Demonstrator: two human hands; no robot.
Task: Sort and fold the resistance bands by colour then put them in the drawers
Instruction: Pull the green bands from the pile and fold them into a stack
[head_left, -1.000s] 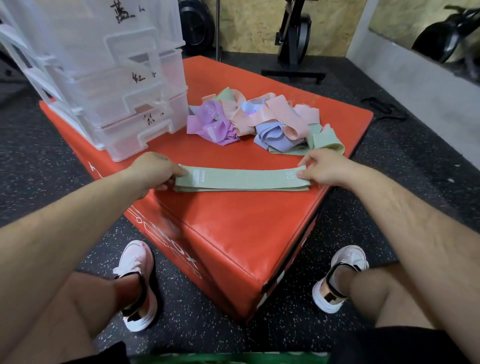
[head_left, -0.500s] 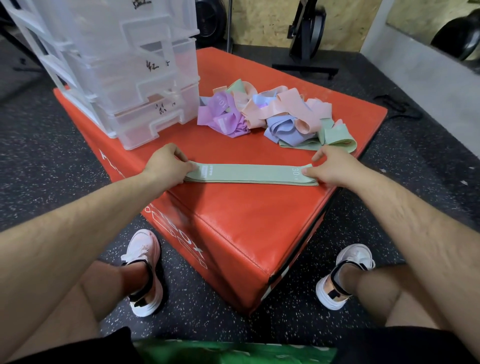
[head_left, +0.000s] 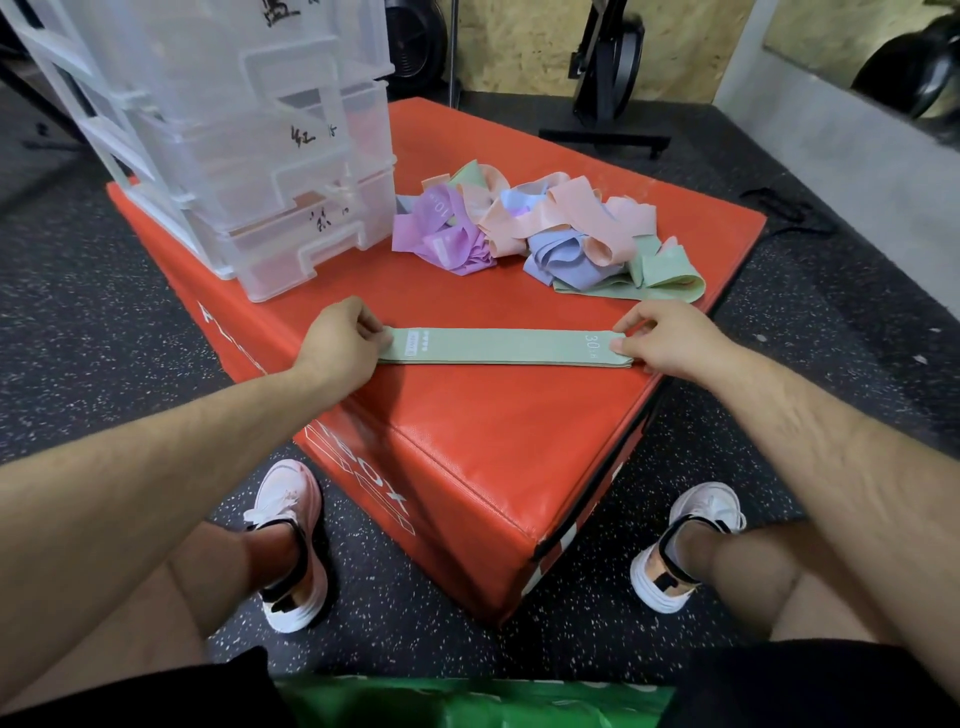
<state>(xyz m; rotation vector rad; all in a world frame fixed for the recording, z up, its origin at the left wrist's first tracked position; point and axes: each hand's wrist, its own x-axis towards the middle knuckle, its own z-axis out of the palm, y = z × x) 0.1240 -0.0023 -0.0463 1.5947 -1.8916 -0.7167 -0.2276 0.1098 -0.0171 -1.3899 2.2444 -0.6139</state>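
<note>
A dark speckled floor (head_left: 78, 322) runs under everything. On it stands a big red padded box (head_left: 467, 441), one corner pointing toward the person, whose white shoes (head_left: 291, 545) sit on either side of that corner.

At the back left of the box top is a clear plastic set of drawers (head_left: 249, 156), three drawers in view, each with a handwritten mark on its front, all pushed in.

Just right of the drawers lies a loose pile of bands (head_left: 540, 228) in purple, peach, blue and green, tangled together and not folded.

Nearer the person, apart from the pile, a green band (head_left: 498, 347) lies flat and pulled straight across the box top, with "30" printed near its right end.

The left hand (head_left: 340, 338) is at the band's left end, fingers curled down onto it; the fingertips are hidden, so this looks like a pinch.

The right hand (head_left: 670, 338) pinches the right end between thumb and fingers.
</note>
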